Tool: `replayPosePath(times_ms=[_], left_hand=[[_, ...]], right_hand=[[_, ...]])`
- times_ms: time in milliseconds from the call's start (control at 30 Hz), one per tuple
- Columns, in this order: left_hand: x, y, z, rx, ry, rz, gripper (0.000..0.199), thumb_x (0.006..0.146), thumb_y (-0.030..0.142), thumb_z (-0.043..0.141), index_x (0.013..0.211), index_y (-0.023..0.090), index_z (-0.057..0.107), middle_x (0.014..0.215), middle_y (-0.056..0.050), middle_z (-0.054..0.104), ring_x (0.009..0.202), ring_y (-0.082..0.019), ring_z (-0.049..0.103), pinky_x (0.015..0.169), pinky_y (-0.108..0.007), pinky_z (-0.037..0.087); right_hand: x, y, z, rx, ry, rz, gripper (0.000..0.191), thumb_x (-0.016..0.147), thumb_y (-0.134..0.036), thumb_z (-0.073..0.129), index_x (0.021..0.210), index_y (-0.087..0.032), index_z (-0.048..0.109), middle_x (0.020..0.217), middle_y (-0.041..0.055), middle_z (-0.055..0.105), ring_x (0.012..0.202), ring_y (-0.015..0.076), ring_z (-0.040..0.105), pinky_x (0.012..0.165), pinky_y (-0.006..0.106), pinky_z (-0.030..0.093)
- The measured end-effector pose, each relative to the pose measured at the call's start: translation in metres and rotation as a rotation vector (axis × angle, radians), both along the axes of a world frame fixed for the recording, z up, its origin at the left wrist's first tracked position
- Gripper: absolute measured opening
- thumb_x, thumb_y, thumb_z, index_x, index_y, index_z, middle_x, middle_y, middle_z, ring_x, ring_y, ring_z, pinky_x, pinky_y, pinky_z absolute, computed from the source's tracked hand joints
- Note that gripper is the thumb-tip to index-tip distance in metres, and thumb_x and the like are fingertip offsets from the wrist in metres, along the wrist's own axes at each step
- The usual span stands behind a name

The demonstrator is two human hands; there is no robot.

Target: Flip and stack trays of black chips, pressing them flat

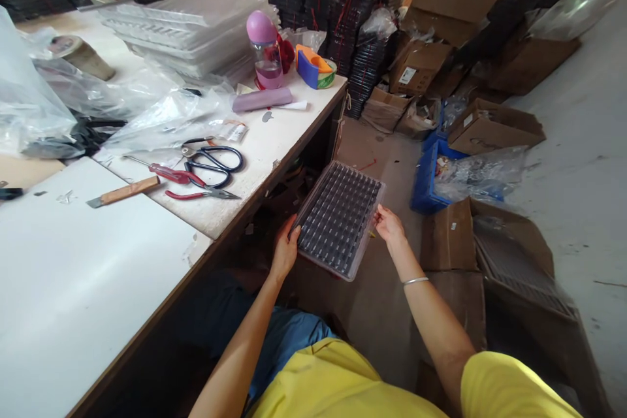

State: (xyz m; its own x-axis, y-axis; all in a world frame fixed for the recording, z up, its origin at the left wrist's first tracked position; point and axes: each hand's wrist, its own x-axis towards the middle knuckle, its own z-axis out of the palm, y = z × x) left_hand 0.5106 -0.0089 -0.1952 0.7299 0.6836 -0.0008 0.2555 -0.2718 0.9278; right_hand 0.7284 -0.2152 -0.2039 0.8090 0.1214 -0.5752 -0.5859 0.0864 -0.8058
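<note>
A shallow plastic tray with rows of small dark pieces is held between my two hands, off the white table's edge and above the floor. My left hand grips its near left side, with the thumb on the rim. On the tray's right edge my right hand is closed, fingers pinching the clear rim. On the table lie dark-handled scissors, red-handled pliers, a red-handled tool and a wooden-handled blade.
The white table spans the left side. Stacked clear trays, a pink bottle and a tape dispenser stand at its back. Right of the floor are a blue crate and cardboard boxes.
</note>
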Motion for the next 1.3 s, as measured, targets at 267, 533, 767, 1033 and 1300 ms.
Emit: replayPosePath(times_ms=[267,533,767,1033,1300], left_hand=[[0.001,0.001,-0.004,0.023,0.084,0.021,0.038,0.088,0.026,0.044,0.123,0.015,0.055,0.127,-0.012,0.057,0.121,-0.022,0.049,0.106,-0.041,0.034],[0.006,0.001,-0.008,0.076,0.214,0.018,0.04,0.088,0.024,0.042,0.123,0.01,0.054,0.125,-0.018,0.057,0.121,-0.026,0.05,0.104,-0.043,0.035],[0.008,-0.002,-0.006,0.091,0.277,0.02,0.036,0.091,0.026,0.043,0.124,0.015,0.053,0.127,-0.016,0.054,0.124,-0.028,0.045,0.106,-0.049,0.031],[0.011,0.007,0.002,-0.043,0.258,-0.038,0.034,0.089,0.033,0.054,0.118,0.017,0.054,0.123,-0.01,0.054,0.106,-0.023,0.055,0.089,-0.046,0.047],[-0.016,0.016,0.032,-0.258,0.119,0.032,0.037,0.09,0.033,0.052,0.123,0.019,0.052,0.132,-0.011,0.049,0.117,-0.025,0.05,0.098,-0.05,0.04]], right_hand=[[0.0,0.005,-0.009,-0.166,-0.146,0.047,0.028,0.091,-0.032,0.056,0.112,-0.015,0.056,0.106,0.0069,0.059,0.086,0.0176,0.06,0.072,0.035,0.053],[0.008,0.012,-0.008,-0.496,-0.515,0.102,0.033,0.089,-0.031,0.057,0.118,-0.016,0.054,0.12,0.009,0.054,0.102,0.023,0.056,0.085,0.044,0.049],[0.005,0.027,-0.009,-0.779,-0.694,0.174,0.035,0.089,-0.032,0.057,0.121,-0.018,0.053,0.131,0.01,0.047,0.117,0.0277,0.047,0.097,0.052,0.039],[-0.014,0.043,-0.012,-0.952,-0.732,0.163,0.043,0.089,-0.034,0.056,0.129,-0.019,0.047,0.136,0.0108,0.042,0.121,0.0302,0.042,0.099,0.056,0.035],[-0.011,0.025,0.02,-0.991,-0.799,0.258,0.042,0.089,-0.034,0.057,0.128,-0.019,0.047,0.133,0.0111,0.044,0.115,0.0284,0.048,0.094,0.052,0.041]])
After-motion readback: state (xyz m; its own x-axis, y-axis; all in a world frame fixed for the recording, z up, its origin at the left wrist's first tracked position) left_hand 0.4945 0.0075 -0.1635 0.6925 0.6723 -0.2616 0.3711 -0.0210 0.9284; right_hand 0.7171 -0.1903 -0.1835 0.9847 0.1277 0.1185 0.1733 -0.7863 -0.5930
